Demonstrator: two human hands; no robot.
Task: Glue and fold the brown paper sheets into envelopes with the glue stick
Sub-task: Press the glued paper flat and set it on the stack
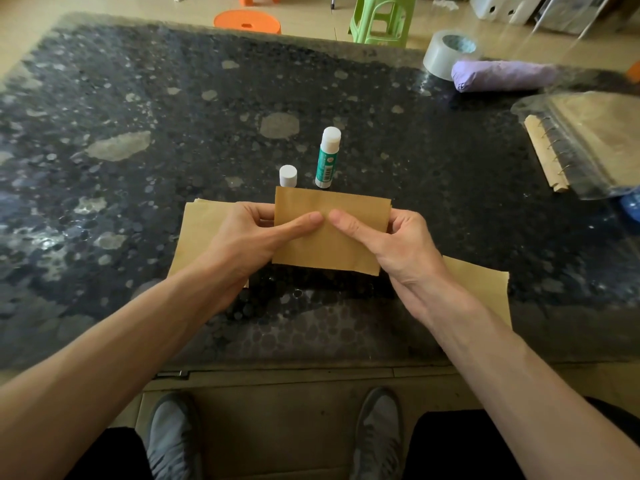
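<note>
Two hands, left hand (pixel 247 237) and right hand (pixel 398 242), pinching a folded brown paper sheet (pixel 330 242) over the table (pixel 138 133), thumbs meeting on its face, fingers curled behind. At twelve o'clock, upright glue stick (pixel 327 159), white cap (pixel 288 175) just beside at eleven. Stack of brown sheets (pixel 194 233) at nine, partly hidden by the left hand; single sheet (pixel 485 285) at four. Tape roll (pixel 446 53), purple bundle (pixel 505 76), spiral notebook (pixel 543 154) at two. Green label with barcode, lettering unreadable.

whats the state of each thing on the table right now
folded brown paper, held by both hands
left hand, pinching its left edge
right hand, pinching its right edge
glue stick, upright, uncapped
cap, off, standing beside it
brown sheets, lying flat
</note>
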